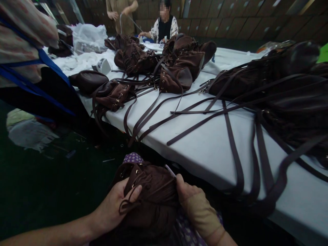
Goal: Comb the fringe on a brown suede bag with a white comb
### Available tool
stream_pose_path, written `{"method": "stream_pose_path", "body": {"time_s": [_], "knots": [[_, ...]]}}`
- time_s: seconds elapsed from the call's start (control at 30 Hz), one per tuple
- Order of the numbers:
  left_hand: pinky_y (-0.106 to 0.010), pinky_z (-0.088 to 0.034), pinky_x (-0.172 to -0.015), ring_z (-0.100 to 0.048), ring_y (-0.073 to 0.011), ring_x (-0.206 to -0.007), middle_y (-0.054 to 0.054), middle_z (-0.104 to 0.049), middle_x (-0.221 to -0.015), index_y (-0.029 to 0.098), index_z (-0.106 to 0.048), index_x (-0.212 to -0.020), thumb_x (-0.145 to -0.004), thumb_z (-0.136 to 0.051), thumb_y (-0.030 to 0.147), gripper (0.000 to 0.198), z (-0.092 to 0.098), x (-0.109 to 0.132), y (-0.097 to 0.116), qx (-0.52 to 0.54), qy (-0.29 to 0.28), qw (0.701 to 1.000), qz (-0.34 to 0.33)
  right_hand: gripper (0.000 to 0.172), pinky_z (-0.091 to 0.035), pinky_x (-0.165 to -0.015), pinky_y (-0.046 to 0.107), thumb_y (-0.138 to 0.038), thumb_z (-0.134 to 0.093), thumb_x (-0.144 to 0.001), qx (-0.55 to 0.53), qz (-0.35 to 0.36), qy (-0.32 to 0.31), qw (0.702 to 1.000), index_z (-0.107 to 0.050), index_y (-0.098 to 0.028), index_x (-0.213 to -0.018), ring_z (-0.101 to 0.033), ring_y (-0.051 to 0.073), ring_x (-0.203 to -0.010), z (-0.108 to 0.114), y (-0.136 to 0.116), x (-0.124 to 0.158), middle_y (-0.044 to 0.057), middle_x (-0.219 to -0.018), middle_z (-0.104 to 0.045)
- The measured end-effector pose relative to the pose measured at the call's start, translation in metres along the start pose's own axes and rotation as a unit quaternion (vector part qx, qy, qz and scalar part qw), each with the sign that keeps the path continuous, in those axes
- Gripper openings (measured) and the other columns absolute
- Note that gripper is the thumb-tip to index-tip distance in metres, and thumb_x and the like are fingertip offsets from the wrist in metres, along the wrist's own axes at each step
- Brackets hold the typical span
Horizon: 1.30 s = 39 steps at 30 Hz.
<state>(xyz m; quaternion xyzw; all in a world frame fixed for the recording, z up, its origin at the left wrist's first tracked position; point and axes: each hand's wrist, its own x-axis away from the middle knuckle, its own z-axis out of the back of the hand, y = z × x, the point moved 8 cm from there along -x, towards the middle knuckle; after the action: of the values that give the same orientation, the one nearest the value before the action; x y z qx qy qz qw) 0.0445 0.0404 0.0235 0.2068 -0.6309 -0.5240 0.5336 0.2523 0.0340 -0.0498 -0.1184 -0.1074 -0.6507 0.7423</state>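
- White tabletop (205, 153): runs from the lower right toward the far end of the room.
- Brown suede drawstring bags (138, 61): lie clustered on the tabletop, with gold-coloured eyelets.
- Dark brown straps (202, 123): lie across the tabletop; several hang over its front edge.
- Dark brown bag heap (289, 102): sits at the right side of the tabletop.
- Clear plastic bag (88, 37): rests at the far left of the tabletop.
- Seated co-worker (164, 29): at the far end, one hand extended over the tabletop.
- Standing co-worker (120, 17): beside the seated co-worker, wearing a tan top.
- Stacked cardboard cartons (230, 20): form a wall behind the tabletop.
- Dark green floor (38, 191): carries a crumpled pale cloth and small scraps.
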Motion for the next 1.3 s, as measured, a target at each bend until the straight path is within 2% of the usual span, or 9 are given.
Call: {"method": "stream_pose_path", "body": {"time_s": [0.33,0.5,0.53,0.63,0.73,0.9,1.1,1.2,1.3], "knots": [[-0.028,-0.049,-0.075,-0.059,-0.0219,-0.087,-0.005,-0.066,-0.087,0.016,-0.065,-0.094,-0.087,-0.054,0.051,0.037,-0.007,-0.008,-0.007,-0.005,-0.024,1.0,0.013,0.04,-0.048,-0.055,0.027,-0.036,-0.026,-0.095,-0.318,-0.107,0.048,0.941,-0.061,-0.017,-0.09,-0.065,0.019,-0.059,-0.045,0.031,0.007,0.006,-0.067,-0.066],[-0.028,-0.049,-0.067,-0.059,-0.0198,-0.076,-0.005,-0.066,-0.085,0.016,-0.062,-0.103,-0.083,-0.045,0.069,0.059,0.007,-0.014,-0.029,0.021,0.03,0.995,0.096,0.049,-0.04,-0.036,0.025,-0.057,-0.022,-0.093,-0.531,-0.206,0.051,0.82,-0.055,-0.021,-0.089,-0.051,0.017,-0.036,-0.023,0.058,0.043,-0.004,-0.045,-0.051],[-0.027,-0.047,-0.06,-0.057,-0.0183,-0.068,-0.004,-0.064,-0.079,0.016,-0.062,-0.103,-0.08,-0.042,0.075,0.066,0.008,-0.013,-0.034,0.013,0.045,0.991,0.124,0.042,-0.042,-0.039,0.025,-0.054,-0.029,-0.094,-0.518,-0.186,0.084,0.83,-0.055,-0.022,-0.092,-0.055,0.017,-0.039,-0.006,0.048,0.049,-0.003,-0.049,-0.054],[-0.026,-0.041,-0.052,-0.052,-0.0161,-0.058,-0.002,-0.06,-0.071,0.015,-0.061,-0.097,-0.073,-0.033,0.085,0.079,0.009,-0.01,-0.043,0.004,0.082,0.982,0.17,0.023,-0.046,-0.05,0.024,-0.03,-0.039,-0.094,-0.293,0.0,0.179,0.939,-0.06,-0.023,-0.101,-0.065,0.018,-0.053,0.043,-0.023,0.054,0.003,-0.061,-0.064],[-0.025,-0.041,-0.053,-0.05,-0.0148,-0.057,-0.002,-0.059,-0.068,0.015,-0.062,-0.089,-0.072,-0.038,0.084,0.075,0.004,-0.011,-0.036,0.01,0.066,0.987,0.149,0.035,-0.044,-0.046,0.024,-0.008,-0.047,-0.082,-0.046,0.047,0.117,0.991,-0.06,-0.021,-0.112,-0.066,0.021,-0.051,0.031,-0.058,0.032,0.006,-0.063,-0.066],[-0.028,-0.049,-0.068,-0.058,-0.0182,-0.071,-0.004,-0.066,-0.079,0.016,-0.064,-0.088,-0.077,-0.061,0.063,0.049,-0.01,-0.012,-0.02,0.119,-0.008,0.989,0.085,0.029,-0.049,-0.057,0.031,-0.015,-0.032,-0.094,-0.052,-0.185,-0.029,0.981,-0.058,-0.017,-0.107,-0.071,0.025,-0.071,-0.017,0.044,0.008,0.011,-0.073,-0.07],[-0.027,-0.053,-0.068,-0.065,-0.021,-0.077,-0.003,-0.07,-0.079,0.016,-0.067,-0.087,-0.07,-0.075,0.052,0.04,0.024,-0.001,-0.022,0.13,0.07,0.981,0.124,0.03,-0.045,-0.053,0.029,-0.008,-0.037,-0.087,-0.095,-0.261,-0.116,0.954,-0.062,-0.015,-0.101,-0.071,0.024,-0.065,-0.069,0.123,0.068,0.011,-0.071,-0.071],[-0.031,-0.055,-0.07,-0.068,-0.0225,-0.077,-0.005,-0.072,-0.08,0.016,-0.066,-0.095,-0.076,-0.068,0.056,0.044,0.027,-0.004,-0.032,0.193,0.077,0.96,0.186,0.029,-0.035,-0.043,0.024,-0.024,-0.034,-0.095,-0.107,-0.264,0.002,0.958,-0.063,-0.017,-0.098,-0.065,0.02,-0.048,-0.047,0.11,0.086,0.003,-0.052,-0.063],[-0.032,-0.056,-0.071,-0.07,-0.0235,-0.078,-0.007,-0.074,-0.082,0.015,-0.066,-0.098,-0.078,-0.065,0.056,0.045,0.018,-0.009,-0.032,0.224,0.068,0.949,0.211,0.028,-0.034,-0.042,0.024,-0.029,-0.035,-0.097,-0.078,-0.096,0.284,0.951,-0.06,-0.016,-0.105,-0.057,0.015,-0.041,0.027,0.039,0.089,0.001,-0.054,-0.062]]}}
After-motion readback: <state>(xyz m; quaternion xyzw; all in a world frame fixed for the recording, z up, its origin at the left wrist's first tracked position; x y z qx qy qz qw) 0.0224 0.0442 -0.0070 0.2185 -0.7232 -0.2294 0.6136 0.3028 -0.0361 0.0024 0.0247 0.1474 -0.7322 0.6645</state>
